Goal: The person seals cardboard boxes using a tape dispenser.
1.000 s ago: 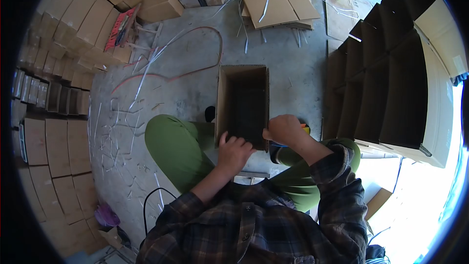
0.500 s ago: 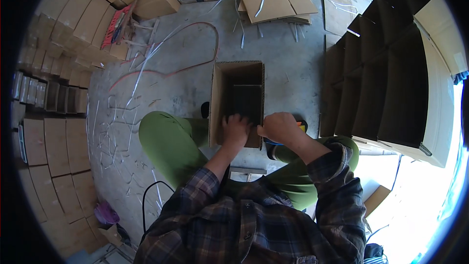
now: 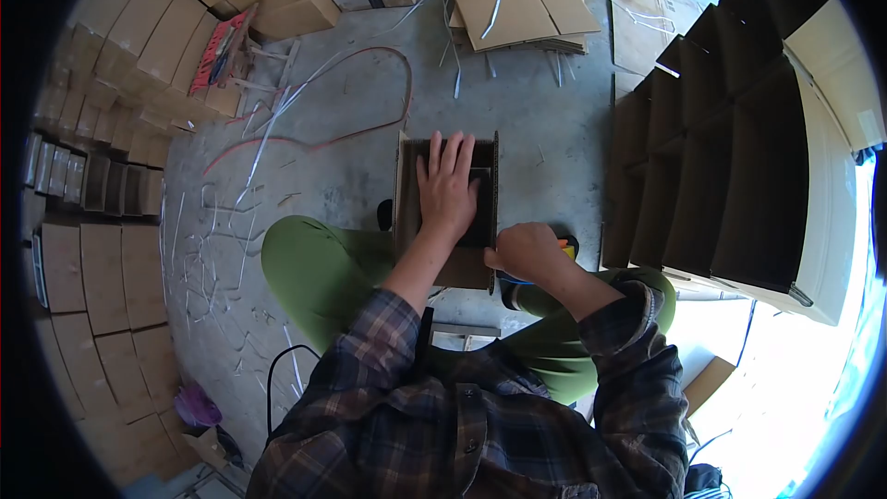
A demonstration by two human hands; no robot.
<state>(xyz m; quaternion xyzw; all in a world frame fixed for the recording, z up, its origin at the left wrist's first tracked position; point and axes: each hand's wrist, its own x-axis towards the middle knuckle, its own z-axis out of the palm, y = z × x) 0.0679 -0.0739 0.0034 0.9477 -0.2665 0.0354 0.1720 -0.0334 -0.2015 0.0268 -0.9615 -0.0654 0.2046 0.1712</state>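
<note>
An open-topped brown cardboard box [image 3: 468,270] stands between my knees, its inside dark. My left hand [image 3: 449,189] reaches over it with the fingers stretched out toward the far wall. Whether the palm touches anything inside is hidden. My right hand [image 3: 528,252] is closed at the near right corner, thumb against the box's edge and fingers curled out of sight. Right behind that hand show a yellow-and-orange patch [image 3: 566,247] and a bit of blue, too covered to name.
Flattened cardboard sheets [image 3: 517,5] lie stacked ahead. Tall cardboard compartments [image 3: 684,157] rise on the right, and stacked boxes [image 3: 106,277] line the left. White strapping scraps and a red hose [image 3: 409,83] lie on the concrete floor. A red crate [image 3: 220,51] sits at upper left.
My left hand has moved from the box's near end to its far end, fingers now extended. The box's far rim appears lower and its near wall shows more. My right hand stays at the corner.
</note>
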